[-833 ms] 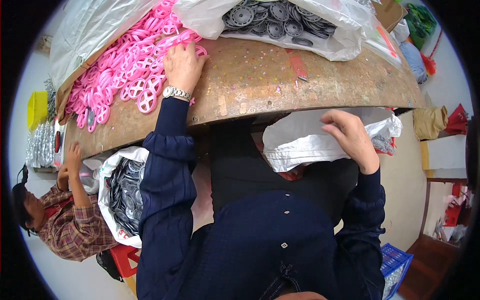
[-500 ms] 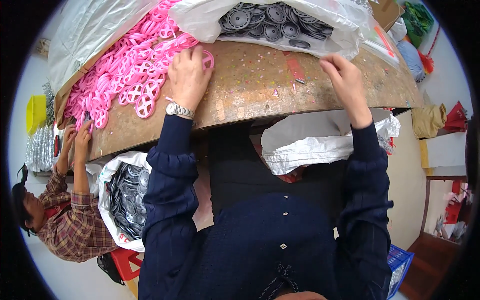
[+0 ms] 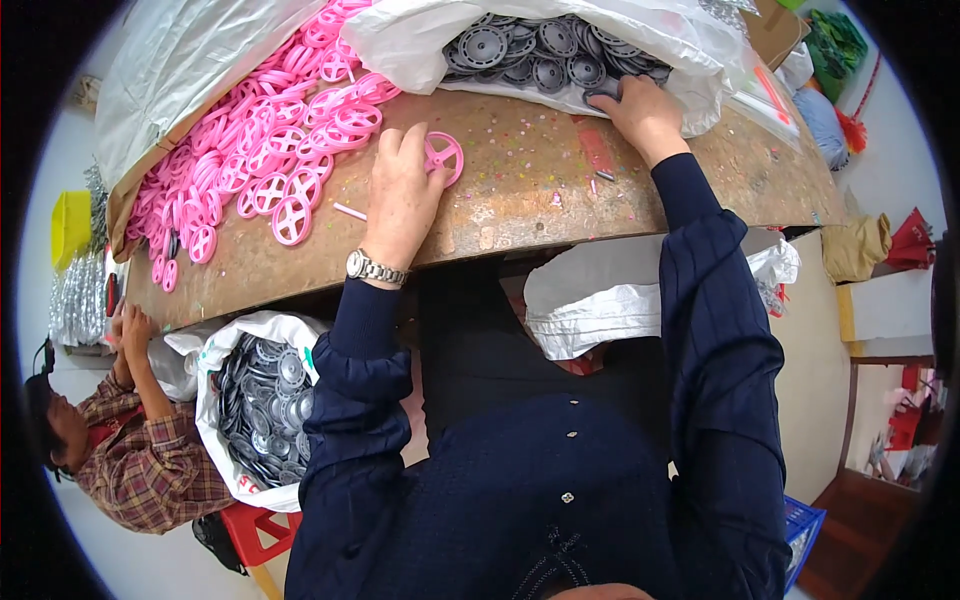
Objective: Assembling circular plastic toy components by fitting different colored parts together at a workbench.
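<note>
My left hand (image 3: 404, 190), with a metal watch on its wrist, is closed on the edge of a pink ring with crossed spokes (image 3: 446, 155), just above the brown tabletop (image 3: 510, 215). Beside its palm a short pale stick (image 3: 350, 211) shows; whether the hand holds it I cannot tell. At the mouth of a white sack (image 3: 400, 40), my right hand (image 3: 645, 115) pinches a dark grey wheel-like disc (image 3: 603, 96), partly covered by the fingers. Several more grey discs (image 3: 482, 46) lie heaped in that sack. Left of my left hand spreads a pile of pink spoked rings (image 3: 270, 150).
A white sack of grey discs (image 3: 265, 400) stands below the table's left edge. A co-worker in a checked shirt (image 3: 155, 460) sits at the far left. Small scraps and a red mark (image 3: 595, 150) dot the tabletop. White sacking (image 3: 590, 310) hangs over my lap.
My left hand has come nearer and slightly right, carrying the pink ring away from the pile. My right hand has moved forward and left onto a grey disc. The co-worker's hands have drawn back.
</note>
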{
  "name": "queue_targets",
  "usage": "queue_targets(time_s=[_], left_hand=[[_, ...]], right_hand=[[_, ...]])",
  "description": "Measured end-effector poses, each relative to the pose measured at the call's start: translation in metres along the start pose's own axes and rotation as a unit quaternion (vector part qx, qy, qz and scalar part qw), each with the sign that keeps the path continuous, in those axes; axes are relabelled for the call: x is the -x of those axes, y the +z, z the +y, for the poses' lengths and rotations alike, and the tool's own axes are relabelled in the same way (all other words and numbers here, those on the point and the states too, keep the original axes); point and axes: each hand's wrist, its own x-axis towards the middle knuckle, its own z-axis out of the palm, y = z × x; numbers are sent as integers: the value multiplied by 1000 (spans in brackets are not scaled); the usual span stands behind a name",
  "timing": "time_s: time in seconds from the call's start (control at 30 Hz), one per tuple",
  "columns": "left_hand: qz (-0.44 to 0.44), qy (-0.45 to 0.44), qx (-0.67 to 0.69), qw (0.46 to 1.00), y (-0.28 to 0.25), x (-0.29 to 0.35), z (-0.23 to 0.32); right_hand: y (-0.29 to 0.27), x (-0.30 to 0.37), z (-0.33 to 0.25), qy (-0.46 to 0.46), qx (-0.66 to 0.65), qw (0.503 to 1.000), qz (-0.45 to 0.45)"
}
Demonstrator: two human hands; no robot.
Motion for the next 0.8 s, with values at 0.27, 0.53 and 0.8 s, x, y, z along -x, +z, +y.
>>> queue_targets(time_s=[0.27,0.53,0.8], left_hand=[[-92,-225,388,889,-7,0,17],[-98,-289,590,748,5,20,31],[-68,-313,587,743,1,23,42]], right_hand=[[3,-2,9,45,-113,992,-8],[-3,-20,7,43,-123,980,-150],[18,-13,16,37,-326,945,-5]])
